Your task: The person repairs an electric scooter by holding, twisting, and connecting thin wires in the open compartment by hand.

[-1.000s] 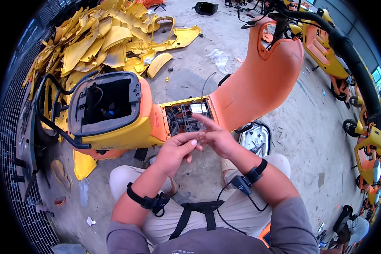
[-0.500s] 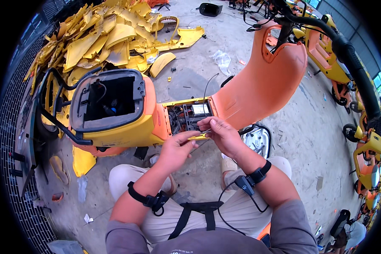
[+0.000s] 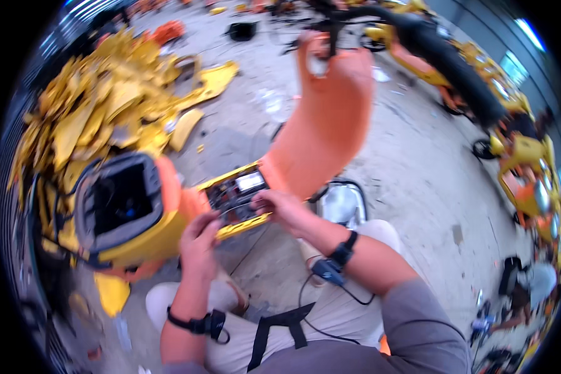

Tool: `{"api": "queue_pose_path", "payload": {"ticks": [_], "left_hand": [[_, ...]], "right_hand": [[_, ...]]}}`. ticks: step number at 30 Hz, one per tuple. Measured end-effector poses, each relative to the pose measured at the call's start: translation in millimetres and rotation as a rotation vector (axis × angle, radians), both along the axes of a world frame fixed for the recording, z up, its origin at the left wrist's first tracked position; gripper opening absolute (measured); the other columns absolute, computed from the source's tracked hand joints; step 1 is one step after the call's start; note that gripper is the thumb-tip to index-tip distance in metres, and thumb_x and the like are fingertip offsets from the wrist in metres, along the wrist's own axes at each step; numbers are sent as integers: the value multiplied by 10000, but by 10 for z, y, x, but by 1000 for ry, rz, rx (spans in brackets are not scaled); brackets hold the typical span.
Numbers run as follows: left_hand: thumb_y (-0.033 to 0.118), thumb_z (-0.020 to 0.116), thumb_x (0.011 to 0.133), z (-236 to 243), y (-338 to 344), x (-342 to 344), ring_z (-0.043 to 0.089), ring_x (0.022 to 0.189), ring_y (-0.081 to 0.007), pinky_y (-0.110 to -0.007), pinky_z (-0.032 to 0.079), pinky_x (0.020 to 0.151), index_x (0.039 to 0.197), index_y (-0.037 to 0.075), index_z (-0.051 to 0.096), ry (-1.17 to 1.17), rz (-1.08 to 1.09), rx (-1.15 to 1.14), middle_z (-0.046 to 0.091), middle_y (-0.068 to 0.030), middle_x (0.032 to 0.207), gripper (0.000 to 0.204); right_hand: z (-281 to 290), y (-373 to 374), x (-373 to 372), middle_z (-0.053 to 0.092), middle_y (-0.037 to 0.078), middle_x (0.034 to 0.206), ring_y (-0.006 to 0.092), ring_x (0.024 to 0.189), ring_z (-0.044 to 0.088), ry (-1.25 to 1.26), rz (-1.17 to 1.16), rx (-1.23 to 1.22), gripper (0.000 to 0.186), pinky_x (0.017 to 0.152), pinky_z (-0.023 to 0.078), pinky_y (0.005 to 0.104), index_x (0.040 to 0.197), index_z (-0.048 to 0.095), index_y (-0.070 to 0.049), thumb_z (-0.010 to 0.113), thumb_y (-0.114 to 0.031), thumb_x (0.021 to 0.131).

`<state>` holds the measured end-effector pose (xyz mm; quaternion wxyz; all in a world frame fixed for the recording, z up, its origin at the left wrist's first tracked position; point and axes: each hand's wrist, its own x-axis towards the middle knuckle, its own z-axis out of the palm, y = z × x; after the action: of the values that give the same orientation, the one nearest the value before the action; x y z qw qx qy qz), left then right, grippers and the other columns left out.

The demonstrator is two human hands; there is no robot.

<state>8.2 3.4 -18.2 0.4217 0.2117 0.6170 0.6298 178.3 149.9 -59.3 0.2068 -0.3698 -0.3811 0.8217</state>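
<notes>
An orange and yellow scooter body (image 3: pixel 330 124) stands before me, its floor compartment (image 3: pixel 227 232) uncovered. Inside the compartment are dark wiring and a silvery box (image 3: pixel 250 181). My left hand (image 3: pixel 199 243) is at the compartment's near left corner, thumb and fingers drawn together. Over its near right edge, my right hand (image 3: pixel 282 209) has its fingers curled in a pinch. A faint thin line seems to run between the two hands; blur hides what either one holds. To the left, the scooter's open seat bin (image 3: pixel 118 206) shows a dark inside.
A heap of yellow plastic panels (image 3: pixel 106 106) lies at the far left. A handlebar grip (image 3: pixel 480 103) reaches over the right side. Beside my knee is a silvery, dark-rimmed part (image 3: pixel 341 206). More scooters (image 3: pixel 523 162) line the right, where another person (image 3: pixel 527 290) is low down.
My view has turned, so the scooter appears lower and further left, and blurred. My hands have moved apart, the left to the compartment's left end, the right staying by its near right edge.
</notes>
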Motion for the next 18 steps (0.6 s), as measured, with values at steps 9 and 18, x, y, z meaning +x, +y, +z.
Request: {"api": "queue_pose_path", "payload": {"ticks": [9,18], "left_hand": [[66,588,947,-51,-103,-515,568,924,-49,-181,431,681,1137,89,577,-22,232,408,616,2,1097,191],[61,552,972,46,-167,-1151,592,1043,-138,-203,490,757,1125,4,521,279,581,511,609,-106,1176,166]], "right_hand": [[-196,529,164,596,10,795,98,658,547,38,-362,-68,183,536,423,233,881,607,-66,542,-229,930],[-14,733,433,592,11,829,101,642,526,138,-722,12,188,547,417,261,969,582,-62,474,-215,959]]}}
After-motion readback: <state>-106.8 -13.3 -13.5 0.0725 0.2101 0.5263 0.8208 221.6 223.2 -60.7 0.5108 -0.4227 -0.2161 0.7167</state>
